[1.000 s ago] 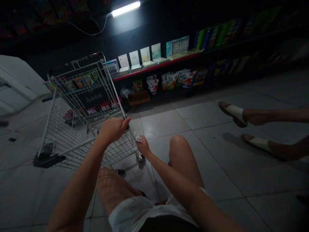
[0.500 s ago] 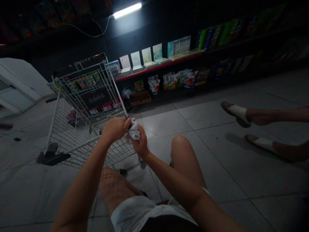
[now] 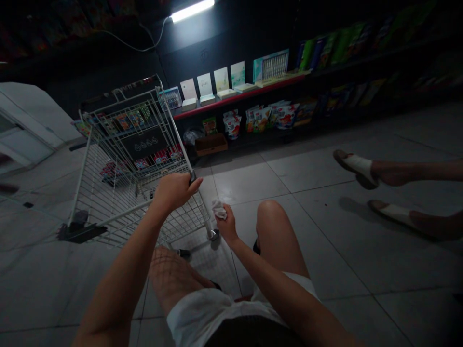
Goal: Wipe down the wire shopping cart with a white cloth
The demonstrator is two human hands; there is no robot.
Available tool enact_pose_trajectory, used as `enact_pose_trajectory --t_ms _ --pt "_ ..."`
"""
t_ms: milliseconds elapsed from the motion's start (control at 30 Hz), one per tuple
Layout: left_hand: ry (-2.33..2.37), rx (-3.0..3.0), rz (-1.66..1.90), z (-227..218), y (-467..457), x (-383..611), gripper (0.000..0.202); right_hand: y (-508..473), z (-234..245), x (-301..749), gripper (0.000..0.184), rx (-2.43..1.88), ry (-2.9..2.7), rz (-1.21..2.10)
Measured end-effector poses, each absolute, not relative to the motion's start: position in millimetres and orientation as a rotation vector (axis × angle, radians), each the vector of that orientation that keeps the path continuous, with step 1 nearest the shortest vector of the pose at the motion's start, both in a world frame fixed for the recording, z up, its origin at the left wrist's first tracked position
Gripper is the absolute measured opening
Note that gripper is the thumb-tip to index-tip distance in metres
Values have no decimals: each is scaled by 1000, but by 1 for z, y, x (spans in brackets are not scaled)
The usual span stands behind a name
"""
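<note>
My left hand [image 3: 175, 192] grips the upright metal bar of a white wire shopping cart [image 3: 108, 193], near the bar's lower end. The cart stands in front of my knees and tilts away in the wide view. My right hand [image 3: 227, 224] pinches a small crumpled white tissue [image 3: 219, 209] just right of the cart's corner, apart from my left hand. Below both hands are my bare knees and white shorts. The cart's near wheel [image 3: 213, 234] sits close under my right hand.
Low shelves with cards, packets and a brown box [image 3: 211, 144] run along the back, with a red shelf edge [image 3: 238, 96]. Another person's feet in white sandals [image 3: 356, 168] rest on the tiled floor at right. A white freezer [image 3: 25, 120] stands at far left.
My right hand has moved down and right, away from my left hand, and the tissue now looks smaller in its fingers. My left hand stays on the cart bar.
</note>
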State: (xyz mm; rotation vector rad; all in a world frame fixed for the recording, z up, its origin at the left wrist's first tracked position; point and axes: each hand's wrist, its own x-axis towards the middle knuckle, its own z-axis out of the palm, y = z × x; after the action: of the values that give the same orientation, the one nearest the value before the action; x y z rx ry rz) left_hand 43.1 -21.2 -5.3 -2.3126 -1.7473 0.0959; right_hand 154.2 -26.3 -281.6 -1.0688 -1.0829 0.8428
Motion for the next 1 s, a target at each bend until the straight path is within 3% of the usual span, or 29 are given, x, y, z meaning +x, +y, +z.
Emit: enact_pose_trajectory --t_ms 400,667,833,1000 --pt "-1718 -2289 141 -4 -20 45 66 41 -302 137 16 -1132 -1174 1128" --pt "-1664 -2334 175 -5 -37 47 66 -5 -304 142 16 -1132 -1085 1152" --pt "-1611 -2400 188 -4 -54 42 63 -25 -286 141 28 -1084 -1033 1233" --pt "-1566 -2477 163 -2 -67 34 60 -26 -248 139 25 -1034 -1065 1198"
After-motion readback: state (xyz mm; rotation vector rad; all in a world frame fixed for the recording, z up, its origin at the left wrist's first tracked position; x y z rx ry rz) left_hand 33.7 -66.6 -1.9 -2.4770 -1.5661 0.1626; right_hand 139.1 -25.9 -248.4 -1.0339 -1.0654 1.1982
